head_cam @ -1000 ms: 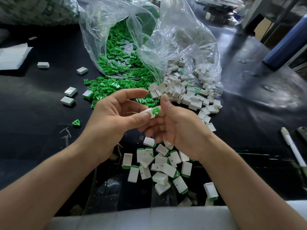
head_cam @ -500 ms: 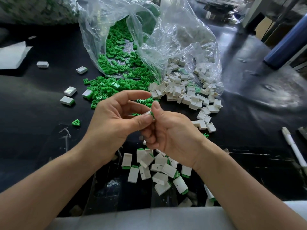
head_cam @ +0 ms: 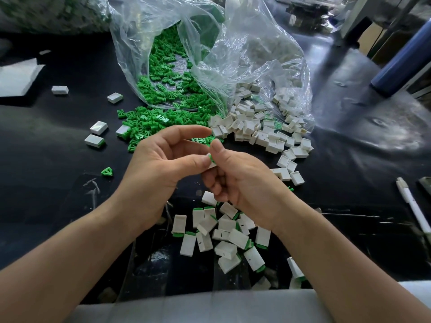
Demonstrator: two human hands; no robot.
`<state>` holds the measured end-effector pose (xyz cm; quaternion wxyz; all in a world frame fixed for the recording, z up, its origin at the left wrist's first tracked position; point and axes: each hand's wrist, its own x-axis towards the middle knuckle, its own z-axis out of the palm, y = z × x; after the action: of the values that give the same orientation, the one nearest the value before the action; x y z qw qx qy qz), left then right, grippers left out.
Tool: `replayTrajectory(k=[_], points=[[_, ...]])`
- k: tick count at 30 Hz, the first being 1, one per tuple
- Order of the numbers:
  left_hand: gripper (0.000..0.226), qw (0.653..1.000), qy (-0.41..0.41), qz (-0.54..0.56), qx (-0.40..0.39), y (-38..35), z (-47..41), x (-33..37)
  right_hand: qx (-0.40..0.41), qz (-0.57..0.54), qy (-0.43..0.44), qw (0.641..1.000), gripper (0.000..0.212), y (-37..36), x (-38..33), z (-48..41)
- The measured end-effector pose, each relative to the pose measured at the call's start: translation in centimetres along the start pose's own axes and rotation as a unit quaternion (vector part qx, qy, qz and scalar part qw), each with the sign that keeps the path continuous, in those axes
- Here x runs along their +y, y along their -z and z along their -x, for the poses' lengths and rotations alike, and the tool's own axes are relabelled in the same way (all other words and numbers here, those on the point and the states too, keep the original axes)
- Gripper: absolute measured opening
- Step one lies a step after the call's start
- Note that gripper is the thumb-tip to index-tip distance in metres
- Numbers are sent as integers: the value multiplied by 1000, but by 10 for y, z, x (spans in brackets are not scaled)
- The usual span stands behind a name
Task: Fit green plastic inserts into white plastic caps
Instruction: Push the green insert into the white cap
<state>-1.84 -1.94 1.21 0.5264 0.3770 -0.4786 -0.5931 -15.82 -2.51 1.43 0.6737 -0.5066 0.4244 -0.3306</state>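
Pinching right at the middle of the head view, the left hand (head_cam: pixel 161 169) closes its thumb and curled middle fingers on a white cap (head_cam: pixel 212 164), index finger arched free above it. Meeting it from the right, the right hand (head_cam: pixel 245 183) lays its thumb on the green insert (head_cam: pixel 211 157) at the cap's mouth, its other fingers curled underneath. So both hands are grasping the one small piece, held in the air above the black table (head_cam: pixel 46 194). Fingertips hide most of that piece; how deep the insert sits, I cannot tell.

Down on the near side, below the hands, there's a heap of assembled caps (head_cam: pixel 224 231), white bodies with green edges showing, tumbled at all angles. Beyond the hands, far centre, a clear plastic bag (head_cam: pixel 245 43) lies open toward the person. Loose green inserts (head_cam: pixel 163 122) spill from its left half onto the table, and empty white caps (head_cam: pixel 256 129) from its right half. The two piles touch just past the left index fingertip.

One stray insert (head_cam: pixel 107 171) lies alone, left of the left hand. A few scattered caps (head_cam: pixel 99 127) lie further left and farther off. A white pen (head_cam: pixel 412 206) lies at the right edge, a blue cylinder (head_cam: pixel 401 64) at far right, a white sheet (head_cam: pixel 16 78) at far left.
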Motion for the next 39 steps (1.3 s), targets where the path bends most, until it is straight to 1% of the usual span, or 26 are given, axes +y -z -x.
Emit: replayTrajectory(k=[6,12,15,19,22,26,32,35,39], points=[[35,1000,5,-2,-4,1,1,0,-2,30,15,999,40,-2,3,1],[36,1000,1,-16,-17,1,2,0,-31,60,-1,998,48,-3,4,1],[38,1000,0,-12,-20,-1,2,0,-2,77,4,997,44,-4,6,2],[40,1000,-9,6,-6,-4,3,-3,40,152,42,987,42,-7,7,1],[35,1000,-11,28,8,-6,4,-4,54,165,43,984,49,-7,7,1],[36,999,-12,39,13,-6,5,-4,70,208,60,974,57,-8,8,1],[42,998,-11,53,26,-7,4,-4,89,211,62,972,55,-13,10,0],[35,998,-8,63,28,-7,4,-5,94,216,67,970,53,-13,10,-1],[43,997,-5,67,30,-9,5,-3,100,231,76,965,52,-13,11,-1]])
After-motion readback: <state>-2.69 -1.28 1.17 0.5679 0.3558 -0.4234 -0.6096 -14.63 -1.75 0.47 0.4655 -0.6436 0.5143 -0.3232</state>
